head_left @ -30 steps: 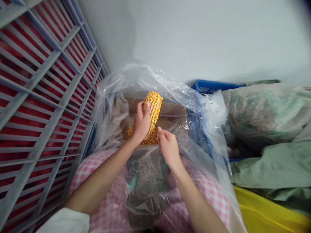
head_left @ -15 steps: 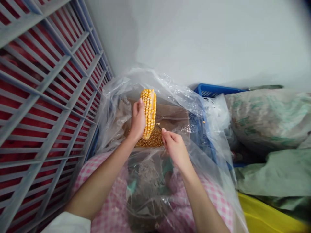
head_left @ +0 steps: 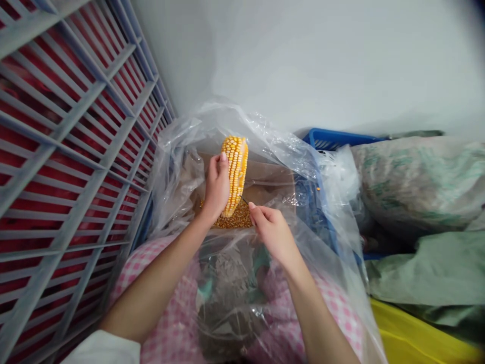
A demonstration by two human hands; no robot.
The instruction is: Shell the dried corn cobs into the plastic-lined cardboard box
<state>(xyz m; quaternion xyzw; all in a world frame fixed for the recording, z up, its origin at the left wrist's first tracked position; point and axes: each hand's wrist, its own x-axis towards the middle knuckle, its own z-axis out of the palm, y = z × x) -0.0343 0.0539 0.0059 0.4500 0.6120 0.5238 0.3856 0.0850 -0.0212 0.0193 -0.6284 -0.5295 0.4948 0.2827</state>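
My left hand (head_left: 217, 188) is wrapped round an ear of corn (head_left: 237, 169), held nearly upright with its top leaning a little right. A strip near the cob's right side is bare of kernels. My right hand (head_left: 273, 231) pinches a thin dark pick (head_left: 244, 200), whose tip meets the lower right edge of the ear; its handle is hidden in the fingers. Beneath the ear, loose corn kernels (head_left: 237, 221) lie in a brown cardboard box (head_left: 271, 178). Clear plastic sheeting (head_left: 178, 162) surrounds the box and drapes over my lap.
A tall grey slatted crate (head_left: 102, 177) with red material behind it rises on the left. A pale wall (head_left: 303, 60) stands behind. On the right are a blue basket (head_left: 341, 137), a stuffed woven sack (head_left: 417, 177), green cloth (head_left: 424, 273) and a yellow item (head_left: 413, 333).
The pick has moved left and now meets the ear's lower right edge. The ear has shifted slightly right, leaning a bit more. A loose kernel by the pick's tip is gone from view.
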